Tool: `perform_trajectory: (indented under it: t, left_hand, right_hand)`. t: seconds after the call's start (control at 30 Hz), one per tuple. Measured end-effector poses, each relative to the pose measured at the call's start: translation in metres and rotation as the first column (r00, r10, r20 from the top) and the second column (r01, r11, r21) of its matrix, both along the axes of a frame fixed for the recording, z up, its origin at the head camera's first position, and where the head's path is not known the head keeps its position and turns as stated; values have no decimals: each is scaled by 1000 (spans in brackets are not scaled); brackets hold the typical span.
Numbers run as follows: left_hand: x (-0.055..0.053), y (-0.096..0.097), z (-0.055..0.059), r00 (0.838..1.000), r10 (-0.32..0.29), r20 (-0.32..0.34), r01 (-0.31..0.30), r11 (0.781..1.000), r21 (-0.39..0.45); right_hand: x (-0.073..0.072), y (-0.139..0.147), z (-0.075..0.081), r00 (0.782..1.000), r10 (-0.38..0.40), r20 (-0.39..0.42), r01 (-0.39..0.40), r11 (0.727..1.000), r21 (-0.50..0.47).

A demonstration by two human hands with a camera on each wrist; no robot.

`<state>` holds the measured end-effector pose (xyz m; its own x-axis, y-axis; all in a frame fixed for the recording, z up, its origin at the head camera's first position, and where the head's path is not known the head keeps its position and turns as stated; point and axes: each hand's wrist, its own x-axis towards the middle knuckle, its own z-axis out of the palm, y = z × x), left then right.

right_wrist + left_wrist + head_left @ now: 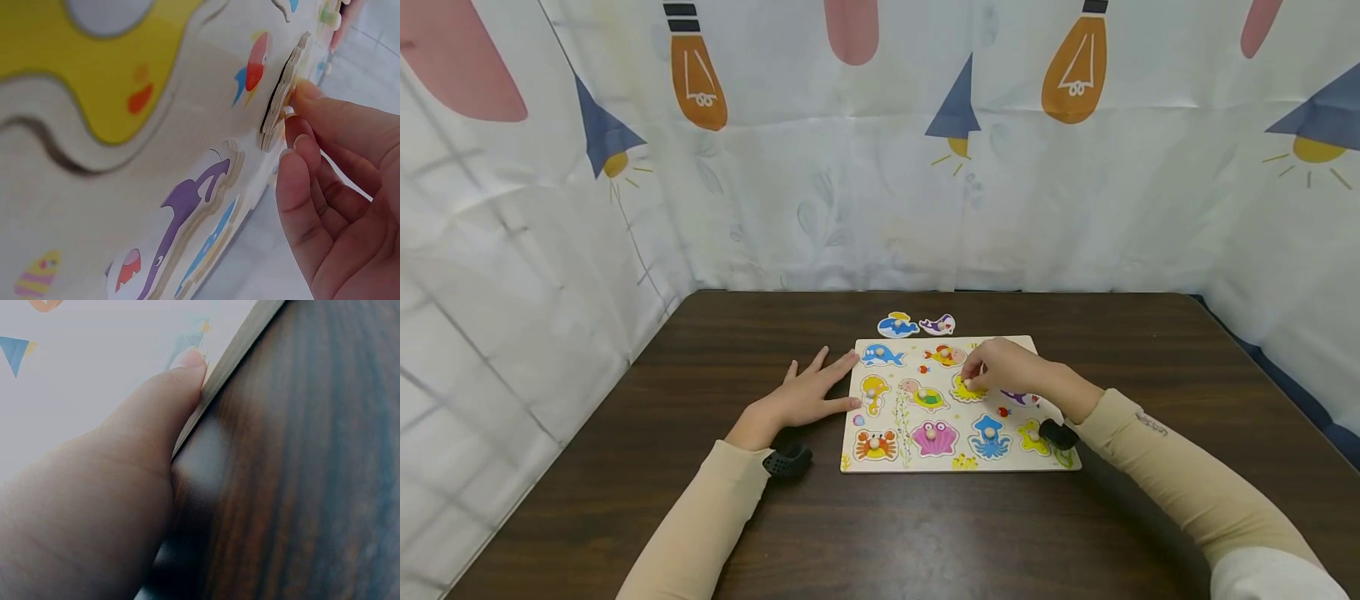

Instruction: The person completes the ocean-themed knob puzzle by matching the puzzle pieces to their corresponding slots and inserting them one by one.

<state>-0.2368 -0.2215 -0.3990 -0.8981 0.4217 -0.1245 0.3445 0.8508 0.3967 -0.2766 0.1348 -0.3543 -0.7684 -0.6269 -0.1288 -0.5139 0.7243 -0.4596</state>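
Observation:
A pale wooden peg puzzle board (917,467) with sea-animal pictures lies on the table. My right hand (1011,367) is over its right half, thumb and fingertips pinching the knob of a spiky yellow puzzle piece (962,392). In the right wrist view that puzzle piece (282,94) shows edge-on, with a dark gap along its edge; whether it is fully seated I cannot tell. My left hand (808,396) lies at the board's left edge with fingers spread, and its thumb (187,359) touches the board's rim. Purple swordfish artwork (181,219) shows in a recess near my right hand.
Just behind the board lie a blue whale piece (897,326), overlapping something yellow, and a purple-and-white piece (937,325). Knobbed pieces, such as a crab (876,446) and a pink shell (935,439), sit in the board. A printed curtain (880,208) hangs behind the brown table (760,533).

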Motion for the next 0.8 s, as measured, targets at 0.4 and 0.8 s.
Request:
perform_trajectory:
  t: [0.4,0.8]
  left_hand:
    - [-1,0,1,1000,-6,4,6,1000,-9]
    - [-1,0,1,1000,-1,6,1,1000,-16]
  right_hand:
    - [-1,-4,3,1000,-18,16,18,999,45]
    - [-2,-5,3,1000,-22,20,21,998,52]
